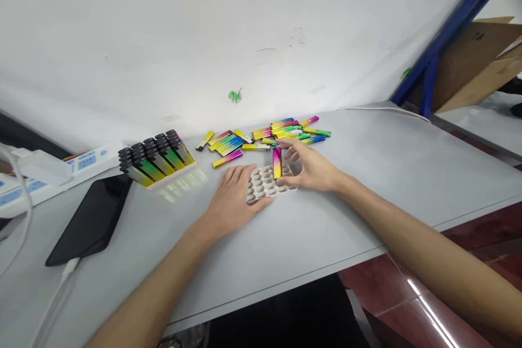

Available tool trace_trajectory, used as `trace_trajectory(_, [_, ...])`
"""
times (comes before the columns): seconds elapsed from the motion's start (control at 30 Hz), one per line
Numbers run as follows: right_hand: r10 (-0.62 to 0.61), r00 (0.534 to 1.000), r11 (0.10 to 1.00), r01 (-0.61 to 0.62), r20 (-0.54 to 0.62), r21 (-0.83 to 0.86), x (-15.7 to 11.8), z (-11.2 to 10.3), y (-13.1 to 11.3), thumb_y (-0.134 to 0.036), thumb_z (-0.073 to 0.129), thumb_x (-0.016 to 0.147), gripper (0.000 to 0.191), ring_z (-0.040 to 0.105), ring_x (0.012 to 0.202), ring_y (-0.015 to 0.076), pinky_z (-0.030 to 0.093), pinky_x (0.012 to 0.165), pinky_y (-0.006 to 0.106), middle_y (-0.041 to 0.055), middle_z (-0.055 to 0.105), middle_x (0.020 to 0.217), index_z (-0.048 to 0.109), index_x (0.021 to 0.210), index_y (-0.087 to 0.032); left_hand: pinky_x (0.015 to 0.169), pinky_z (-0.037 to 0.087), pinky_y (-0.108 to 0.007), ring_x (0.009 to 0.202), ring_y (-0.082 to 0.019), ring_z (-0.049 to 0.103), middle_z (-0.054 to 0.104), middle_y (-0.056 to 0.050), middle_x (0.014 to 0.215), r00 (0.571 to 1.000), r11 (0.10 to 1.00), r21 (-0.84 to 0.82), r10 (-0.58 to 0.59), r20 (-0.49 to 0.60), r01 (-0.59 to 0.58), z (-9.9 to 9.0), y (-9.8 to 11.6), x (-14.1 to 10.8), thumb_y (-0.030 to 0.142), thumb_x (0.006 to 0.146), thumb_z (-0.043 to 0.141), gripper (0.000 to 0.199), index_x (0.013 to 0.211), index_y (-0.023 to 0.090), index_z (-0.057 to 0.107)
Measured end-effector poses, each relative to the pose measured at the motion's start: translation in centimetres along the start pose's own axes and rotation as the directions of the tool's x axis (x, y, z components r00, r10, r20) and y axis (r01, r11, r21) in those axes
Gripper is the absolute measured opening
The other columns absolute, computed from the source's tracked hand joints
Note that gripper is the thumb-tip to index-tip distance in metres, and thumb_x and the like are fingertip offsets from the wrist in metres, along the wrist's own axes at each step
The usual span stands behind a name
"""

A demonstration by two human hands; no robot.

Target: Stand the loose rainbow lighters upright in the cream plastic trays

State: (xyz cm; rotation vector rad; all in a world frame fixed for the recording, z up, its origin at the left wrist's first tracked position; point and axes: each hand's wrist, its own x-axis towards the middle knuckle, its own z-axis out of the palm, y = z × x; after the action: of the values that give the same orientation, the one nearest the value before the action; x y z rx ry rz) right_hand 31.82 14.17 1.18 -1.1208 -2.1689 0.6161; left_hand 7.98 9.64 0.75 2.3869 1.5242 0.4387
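Our right hand's grip [313,166] pinches a magenta-and-yellow stick [278,162], thumb by its near end and fingers by its far end; the stick lies just left of our palm, over the pale honeycomb tray [261,193], its long axis looking nearly upright. Our left grip [231,197] clasps the tray's left side on the desk [285,250], farther from the stick than our right, and we cannot tell whether the stick's lower end touches a hollow.
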Motion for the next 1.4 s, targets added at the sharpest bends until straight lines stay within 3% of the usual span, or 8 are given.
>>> trace_trajectory(0.23, [-0.024, 1.000, 0.998, 0.024, -0.004, -0.051, -0.01, 0.22, 0.22, -0.048, 0.082, 0.067, 0.083, 0.053, 0.108, 0.0273, 0.052, 0.097, 0.049, 0.0087, 0.043, 0.117, 0.047, 0.139, -0.025, 0.108, 0.039, -0.047, 0.129, -0.030, 0.040, 0.052, -0.011, 0.134, 0.999, 0.999, -0.026, 0.033, -0.012, -0.034, 0.04, -0.21, 0.01, 0.053, 0.086, 0.061, 0.065, 0.139, 0.019, 0.041])
trace_trajectory(0.5, [-0.036, 0.985, 0.991, 0.057, -0.166, 0.123, 0.25, 0.34, 0.38, -0.033, 0.083, 0.067, 0.079, 0.054, 0.116, 0.0263, 0.054, 0.100, 0.046, 0.0086, 0.038, 0.126, 0.046, 0.137, -0.031, 0.109, 0.039, -0.047, 0.128, -0.030, 0.041, 0.052, -0.012, 0.134, 1.000, 0.999, -0.029, 0.026, 0.000, -0.026, 0.05, -0.13, 0.03, 0.054, 0.087, 0.060, 0.066, 0.138, 0.017, 0.042])
trace_trajectory(0.73, [-0.074, 0.964, 0.994, 0.091, -0.256, 0.056, 0.42, -0.13, 0.55, -0.036, 0.074, 0.077, 0.058, 0.061, 0.103, 0.0245, 0.054, 0.094, 0.047, 0.0080, 0.054, 0.125, 0.054, 0.130, -0.029, 0.107, 0.040, -0.046, 0.127, -0.030, 0.042, 0.052, -0.011, 0.133, 0.999, 0.998, -0.043, 0.039, -0.005, -0.039, 0.19, -0.24, -0.02, 0.053, 0.087, 0.059, 0.063, 0.137, 0.019, 0.044])
trace_trajectory(0.9, [-0.070, 0.972, 0.994, 0.086, -0.224, 0.064, 0.35, -0.36, 0.43, -0.044, 0.071, 0.081, 0.045, 0.061, 0.102, 0.0248, 0.052, 0.091, 0.045, 0.0073, 0.065, 0.116, 0.060, 0.120, -0.024, 0.108, 0.040, -0.046, 0.128, -0.030, 0.042, 0.052, -0.011, 0.134, 0.998, 0.997, -0.051, 0.060, -0.024, -0.061, 0.29, -0.34, -0.07, 0.053, 0.087, 0.059, 0.061, 0.137, 0.020, 0.044])
trace_trajectory(1.1, [-0.035, 0.983, 0.981, 0.069, -0.180, 0.182, 0.25, 0.06, 0.21, -0.046, 0.075, 0.078, 0.046, 0.063, 0.103, 0.0254, 0.050, 0.097, 0.046, 0.0078, 0.068, 0.107, 0.060, 0.113, -0.022, 0.107, 0.040, -0.047, 0.128, -0.030, 0.042, 0.052, -0.010, 0.135, 0.997, 0.996, -0.055, 0.071, -0.036, -0.073, 0.31, -0.42, -0.12, 0.053, 0.087, 0.059, 0.061, 0.137, 0.021, 0.044])
trace_trajectory(1.3, [-0.016, 0.992, 0.976, 0.044, -0.128, 0.215, 0.19, 0.19, 0.36, -0.039, 0.077, 0.075, 0.059, 0.057, 0.120, 0.0283, 0.048, 0.105, 0.051, 0.0100, 0.056, 0.131, 0.053, 0.127, -0.025, 0.107, 0.040, -0.048, 0.128, -0.030, 0.043, 0.052, -0.010, 0.136, 0.996, 0.995, -0.052, 0.085, -0.035, -0.086, 0.36, -0.49, -0.15, 0.052, 0.088, 0.058, 0.059, 0.137, 0.023, 0.044])
trace_trajectory(1.4, [-0.050, 0.994, 0.983, 0.066, -0.094, 0.171, 0.09, 0.17, 0.24, -0.031, 0.076, 0.074, 0.058, 0.052, 0.126, 0.0282, 0.046, 0.109, 0.052, 0.0085, 0.049, 0.130, 0.054, 0.127, -0.028, 0.108, 0.040, -0.047, 0.129, -0.031, 0.042, 0.051, -0.010, 0.137, 0.996, 0.995, -0.046, 0.088, -0.035, -0.089, 0.34, -0.50, -0.17, 0.053, 0.089, 0.057, 0.059, 0.138, 0.023, 0.043])
